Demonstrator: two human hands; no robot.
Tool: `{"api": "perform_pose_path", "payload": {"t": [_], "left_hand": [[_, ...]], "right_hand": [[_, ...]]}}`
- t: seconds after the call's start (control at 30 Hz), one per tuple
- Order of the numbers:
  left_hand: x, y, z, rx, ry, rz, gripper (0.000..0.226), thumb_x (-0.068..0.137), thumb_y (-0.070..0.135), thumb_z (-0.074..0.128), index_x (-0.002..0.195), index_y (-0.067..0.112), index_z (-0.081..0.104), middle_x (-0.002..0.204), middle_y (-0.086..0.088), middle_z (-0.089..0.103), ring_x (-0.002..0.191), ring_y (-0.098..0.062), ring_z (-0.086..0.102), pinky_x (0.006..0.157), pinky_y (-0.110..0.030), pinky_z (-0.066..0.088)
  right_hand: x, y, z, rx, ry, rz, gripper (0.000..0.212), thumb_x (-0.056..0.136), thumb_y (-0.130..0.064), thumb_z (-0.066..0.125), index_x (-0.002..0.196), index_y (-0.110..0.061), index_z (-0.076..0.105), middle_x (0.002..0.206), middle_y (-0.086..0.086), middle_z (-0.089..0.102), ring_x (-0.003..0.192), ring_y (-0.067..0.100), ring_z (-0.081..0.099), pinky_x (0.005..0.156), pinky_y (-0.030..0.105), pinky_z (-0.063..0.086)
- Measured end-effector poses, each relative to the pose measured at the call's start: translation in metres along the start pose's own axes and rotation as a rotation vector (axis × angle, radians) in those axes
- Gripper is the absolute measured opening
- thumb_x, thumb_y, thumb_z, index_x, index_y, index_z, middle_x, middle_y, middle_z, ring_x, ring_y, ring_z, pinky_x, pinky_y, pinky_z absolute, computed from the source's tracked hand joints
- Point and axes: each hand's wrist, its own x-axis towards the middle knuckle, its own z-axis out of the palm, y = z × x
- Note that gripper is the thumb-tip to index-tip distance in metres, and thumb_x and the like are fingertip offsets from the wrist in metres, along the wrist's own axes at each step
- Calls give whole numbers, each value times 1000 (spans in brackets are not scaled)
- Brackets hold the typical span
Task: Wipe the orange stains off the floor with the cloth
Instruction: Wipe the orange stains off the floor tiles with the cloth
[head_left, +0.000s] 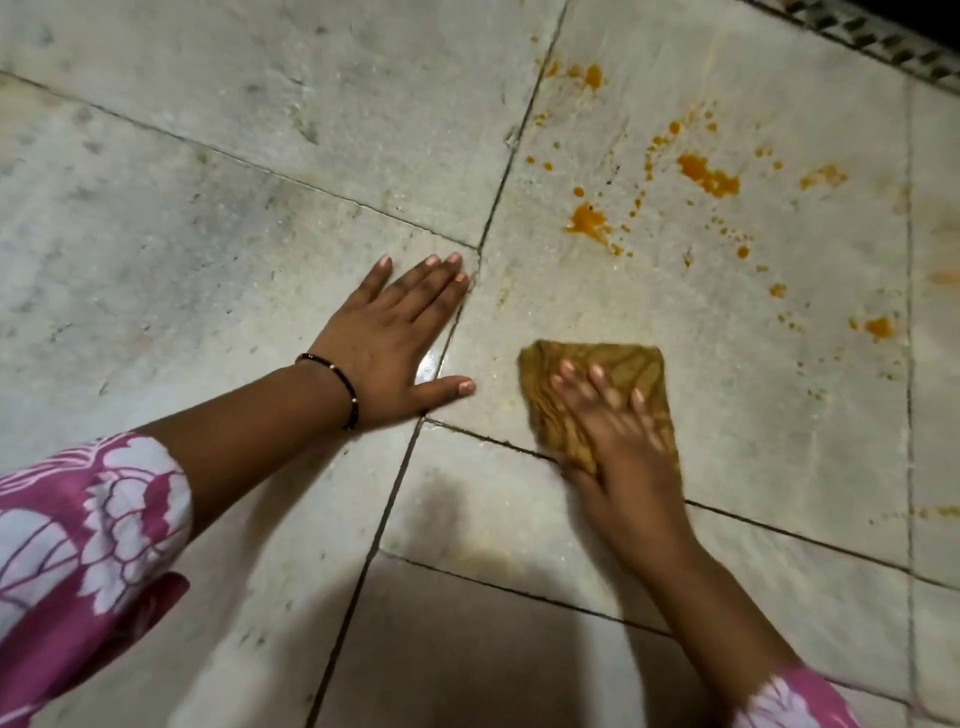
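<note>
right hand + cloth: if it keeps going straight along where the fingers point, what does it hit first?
Bare tile first. The right hand presses the cloth flat, its fingers pointing up and slightly left in the picture. Likely the first orange mark on that line is the splat; the hand is motion-blurred, so the heading is approximate.

floor (727, 415) open beyond cloth (597, 384) | left hand (395, 338) blocks leftward

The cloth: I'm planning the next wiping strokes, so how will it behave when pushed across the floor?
The cloth looks soft and folded, so it will probably bunch or unfold unless pressed flat. The right hand lies spread over it, which likely keeps it sliding. The floor looks smooth, so it should glide easily.
</note>
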Motion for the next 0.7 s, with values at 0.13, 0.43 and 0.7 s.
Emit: {"api": "perform_pose_path", "payload": {"t": [0.13,0.43,0.7], "left_hand": [[0,-1,-1,-11,-9,-3,96,79,79,11,151,17,-2,159,-1,-5,146,-16,-3,117,-42,-7],[-1,1,-1,-7,-15,-8,94,82,77,17,152,16,2,159,-2,-2,146,-17,-1,118,-45,-1],[-1,0,1,-9,-8,-10,93,82,76,19,152,15,5,159,-2,1,146,-17,2,118,-45,1]], "right_hand": [[-20,41,-20,5,120,189,61,82,-21,49,142,-22,39,149,-10,30,142,14,22,118,40,13],[121,33,-28,-26,130,245,57,90,-26,57,142,-15,38,149,13,35,139,29,29,114,40,22],[12,35,-22,76,140,138,55,80,-8,56,135,-15,49,145,2,43,138,17,28,116,50,18]]}}
